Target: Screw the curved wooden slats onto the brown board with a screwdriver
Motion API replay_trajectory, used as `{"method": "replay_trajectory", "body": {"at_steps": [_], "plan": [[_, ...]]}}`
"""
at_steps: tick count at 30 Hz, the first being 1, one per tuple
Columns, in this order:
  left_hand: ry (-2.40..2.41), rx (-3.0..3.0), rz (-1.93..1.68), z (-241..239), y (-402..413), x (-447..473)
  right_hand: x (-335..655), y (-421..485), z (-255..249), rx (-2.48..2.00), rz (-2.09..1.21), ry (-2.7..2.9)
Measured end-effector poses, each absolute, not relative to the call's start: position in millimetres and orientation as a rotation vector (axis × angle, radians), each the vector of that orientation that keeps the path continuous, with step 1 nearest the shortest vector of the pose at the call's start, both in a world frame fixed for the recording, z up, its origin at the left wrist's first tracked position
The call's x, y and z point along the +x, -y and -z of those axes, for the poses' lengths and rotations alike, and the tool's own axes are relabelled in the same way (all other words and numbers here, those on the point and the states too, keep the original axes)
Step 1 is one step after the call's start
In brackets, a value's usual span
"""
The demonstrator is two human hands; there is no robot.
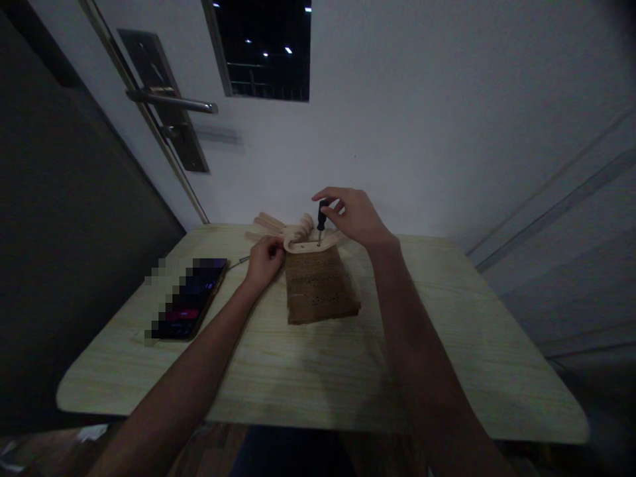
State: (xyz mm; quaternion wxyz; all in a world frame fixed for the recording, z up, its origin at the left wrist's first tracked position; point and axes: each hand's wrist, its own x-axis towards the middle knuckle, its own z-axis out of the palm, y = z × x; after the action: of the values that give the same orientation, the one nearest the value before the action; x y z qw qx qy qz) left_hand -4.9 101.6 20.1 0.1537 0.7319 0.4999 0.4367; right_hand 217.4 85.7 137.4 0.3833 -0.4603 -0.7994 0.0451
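Observation:
My right hand [355,215] grips a small black-handled screwdriver [322,217], held upright, its shaft pointing down at a pale wooden piece [308,248] with rounded ends and small holes. My left hand [265,264] pinches the left end of that piece, thumb and finger closed on it. Below it, and seemingly attached, a brown folded panel that looks like cardboard or woven material [320,288] lies toward me. Several pale wooden strips and a rounded wooden part [302,228] are behind the left hand. Whether the screwdriver tip sits in a screw is too small to tell.
A phone [193,298] lies on the pale wooden table [447,331] to the left. A thin metal rod [238,262] sits between it and my left hand. Behind the table stands a white door [422,132] with a metal handle [171,101] and a dark window [268,46].

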Motion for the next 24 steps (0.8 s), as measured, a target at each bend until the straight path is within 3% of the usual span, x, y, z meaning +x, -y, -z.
{"method": "replay_trajectory", "body": {"at_steps": [13,24], "plan": [[-1.401,2.067,-1.263,-18.1,-101.8,-3.4,217.8,-87.4,-138.8,-1.151,-0.172,1.997],[-1.341,2.091,-1.264,-20.4,-97.7,-1.4,215.9,-83.7,-143.2,-1.183,-0.025,2.035]]}}
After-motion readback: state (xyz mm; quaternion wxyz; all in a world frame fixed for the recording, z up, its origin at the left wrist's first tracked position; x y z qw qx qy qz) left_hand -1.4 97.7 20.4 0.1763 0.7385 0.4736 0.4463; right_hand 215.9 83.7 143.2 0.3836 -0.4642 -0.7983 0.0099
